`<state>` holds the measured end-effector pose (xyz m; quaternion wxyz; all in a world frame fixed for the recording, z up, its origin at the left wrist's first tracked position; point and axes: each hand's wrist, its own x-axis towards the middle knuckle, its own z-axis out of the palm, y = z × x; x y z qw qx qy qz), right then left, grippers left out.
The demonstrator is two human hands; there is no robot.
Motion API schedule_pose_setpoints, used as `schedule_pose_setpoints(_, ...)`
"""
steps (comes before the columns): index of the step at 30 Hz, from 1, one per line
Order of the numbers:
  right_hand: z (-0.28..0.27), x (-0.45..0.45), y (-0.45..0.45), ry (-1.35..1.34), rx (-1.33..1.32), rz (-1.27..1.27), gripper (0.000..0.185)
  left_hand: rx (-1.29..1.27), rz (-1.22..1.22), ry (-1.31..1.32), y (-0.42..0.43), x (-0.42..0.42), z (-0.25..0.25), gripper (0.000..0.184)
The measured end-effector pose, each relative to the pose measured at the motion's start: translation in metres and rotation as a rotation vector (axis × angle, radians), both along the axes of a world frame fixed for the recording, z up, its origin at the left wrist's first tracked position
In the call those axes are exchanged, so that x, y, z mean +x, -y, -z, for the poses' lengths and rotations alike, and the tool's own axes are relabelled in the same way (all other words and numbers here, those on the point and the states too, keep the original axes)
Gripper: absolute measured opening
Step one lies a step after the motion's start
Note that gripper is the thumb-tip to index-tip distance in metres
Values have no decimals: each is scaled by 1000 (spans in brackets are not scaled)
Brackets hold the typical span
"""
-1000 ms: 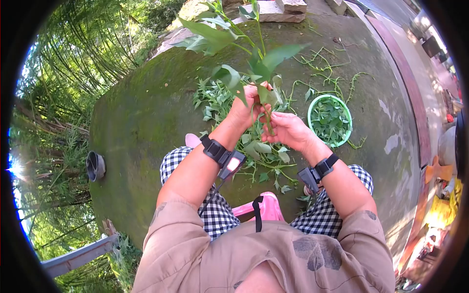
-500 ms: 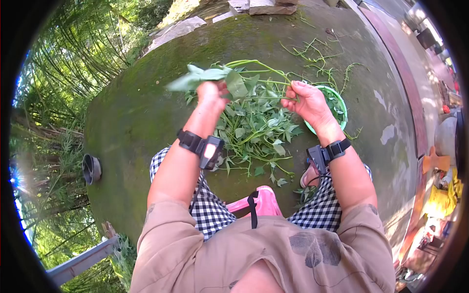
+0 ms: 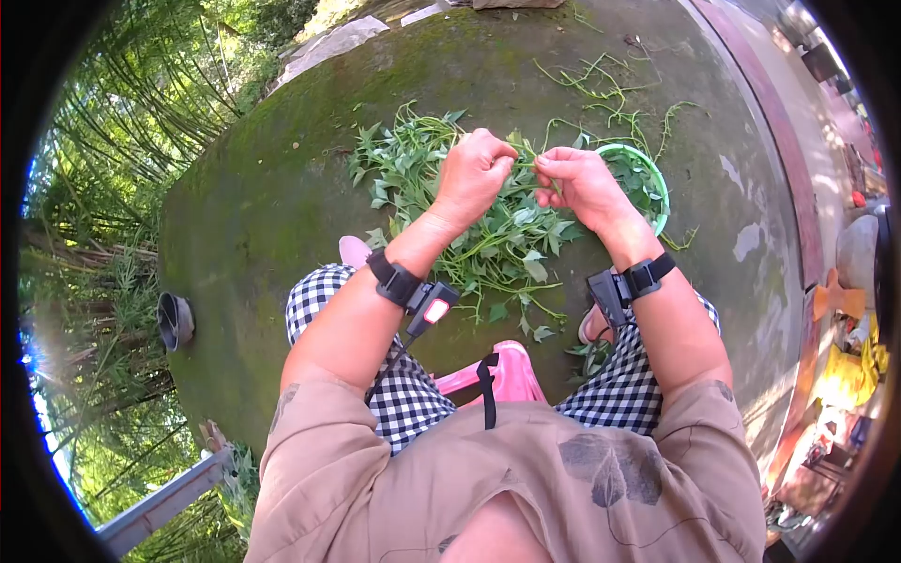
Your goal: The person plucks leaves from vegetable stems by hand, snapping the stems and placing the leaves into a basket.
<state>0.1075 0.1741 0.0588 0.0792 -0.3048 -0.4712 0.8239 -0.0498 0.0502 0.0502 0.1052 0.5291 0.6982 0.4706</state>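
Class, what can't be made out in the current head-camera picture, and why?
All in the head view:
Left hand: palm hidden by its own back.
Green basket: left side behind the right hand.
Stone slab: cut off by the top edge.
Clutter at far right: too small to name.

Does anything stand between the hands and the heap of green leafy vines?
Nothing visible does. The left hand and right hand appear to pinch a thin green stem above the heap of green leafy vines. The round, light-green-rimmed basket sits beside the heap, not between.
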Motion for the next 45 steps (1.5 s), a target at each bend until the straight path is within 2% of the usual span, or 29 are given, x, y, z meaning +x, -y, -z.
schedule_pose_setpoints(3, -2, -3, 2, 14, 62, -9, 14, -99, 96, 55, 1, -1, -2, 8)
schedule_pose_setpoints(7, -4, -3, 4, 36, 194, 8, 13, -96, 173, 152, 3, 3, -1, 8)
schedule_pose_setpoints(17, -7, -6, 18, 126, 322, 37, 14, -45, 108, -35, 5, 17, 12, 11)
schedule_pose_setpoints(19, -4, -7, 19, 125, 440, 41, 17, -46, 69, -24, 6, 20, 11, 13)
schedule_pose_setpoints(23, 6, -13, 26, 265, 838, 59, 26, -75, -36, 441, 8, 26, 11, 12)
schedule_pose_setpoints(25, 5, -16, 31, 312, 825, 78, 28, -118, -96, 728, 8, 30, 8, 12)
schedule_pose_setpoints(32, 17, -17, 44, 252, 985, 131, 28, -21, -214, 1143, 4, 14, 4, 9)
schedule_pose_setpoints(38, 18, -4, 12, 325, 827, 108, 23, 22, -190, 1156, 8, -8, 5, 11)
schedule_pose_setpoints(45, 23, 13, -1, 356, 810, 87, 18, 149, -218, 1151, 17, -46, -17, 14)
